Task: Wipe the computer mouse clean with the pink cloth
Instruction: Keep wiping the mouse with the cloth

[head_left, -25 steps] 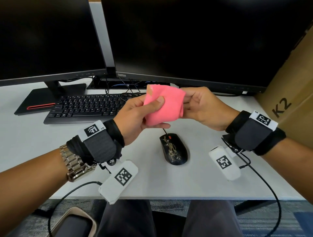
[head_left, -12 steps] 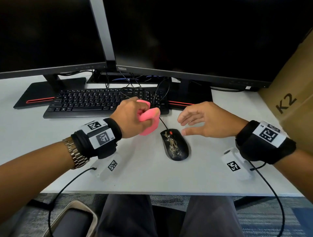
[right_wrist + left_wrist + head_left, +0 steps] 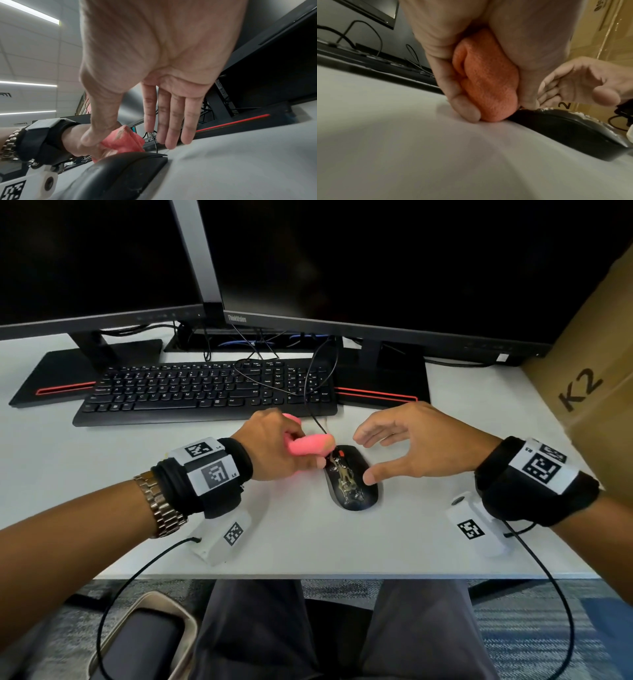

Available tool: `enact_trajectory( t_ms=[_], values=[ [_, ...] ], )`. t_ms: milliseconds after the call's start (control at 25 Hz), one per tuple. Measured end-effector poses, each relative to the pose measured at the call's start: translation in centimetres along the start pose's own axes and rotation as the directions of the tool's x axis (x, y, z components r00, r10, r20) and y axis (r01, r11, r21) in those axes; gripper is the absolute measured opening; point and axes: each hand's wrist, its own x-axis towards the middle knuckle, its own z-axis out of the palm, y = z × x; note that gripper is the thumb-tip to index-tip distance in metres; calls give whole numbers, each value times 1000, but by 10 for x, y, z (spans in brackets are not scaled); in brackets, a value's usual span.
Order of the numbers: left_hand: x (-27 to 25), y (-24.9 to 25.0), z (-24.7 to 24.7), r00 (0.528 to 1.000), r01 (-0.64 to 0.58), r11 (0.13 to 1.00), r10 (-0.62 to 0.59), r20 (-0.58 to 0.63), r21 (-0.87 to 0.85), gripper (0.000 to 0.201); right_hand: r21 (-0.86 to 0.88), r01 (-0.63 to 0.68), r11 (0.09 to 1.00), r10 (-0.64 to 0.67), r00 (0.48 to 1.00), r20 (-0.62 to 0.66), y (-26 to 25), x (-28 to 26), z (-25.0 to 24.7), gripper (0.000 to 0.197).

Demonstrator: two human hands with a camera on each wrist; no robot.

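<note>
A black wired mouse smeared with pale grime lies on the white desk in front of the keyboard. My left hand grips the bunched pink cloth and holds it down at the mouse's front left edge, the cloth touching the desk beside the mouse. My right hand hovers over the mouse's right side with fingers straight and spread, thumb near the mouse's flank. In the right wrist view the open fingers hang above the mouse, with the cloth behind it.
A black keyboard lies just behind the hands, with two dark monitors on stands behind it. The mouse cable runs across the keyboard. A cardboard box stands at the right. The desk's front edge is near my lap.
My right hand let go of the cloth and opened. Both hands came down to the desk; the left one bunched the cloth and brought it to the mouse's front left edge.
</note>
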Motion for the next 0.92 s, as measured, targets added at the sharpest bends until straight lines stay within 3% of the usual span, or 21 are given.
enact_trajectory(
  t_ms=[120,240,400,560,920],
  values=[
    [-3,-1,-4,997,67,993,-65,31,-94,40,17,-3,1000,3,1000,-2,-1,0,1,69],
    [-3,3,-12,995,91,964,-80,54,-249,19,4,0,1000,0,1000,12,-1,2,4,69],
    [-1,5,-14,998,67,950,-60,33,-305,4,-22,-9,1000,10,999,45,-1,8,5,75],
    [-4,8,-10,1000,21,941,-22,0,-338,18,-47,-20,999,25,994,103,0,13,7,78],
    [4,8,-2,998,47,943,-60,-30,-328,18,-15,-20,1000,22,991,135,3,16,9,81]
  ],
)
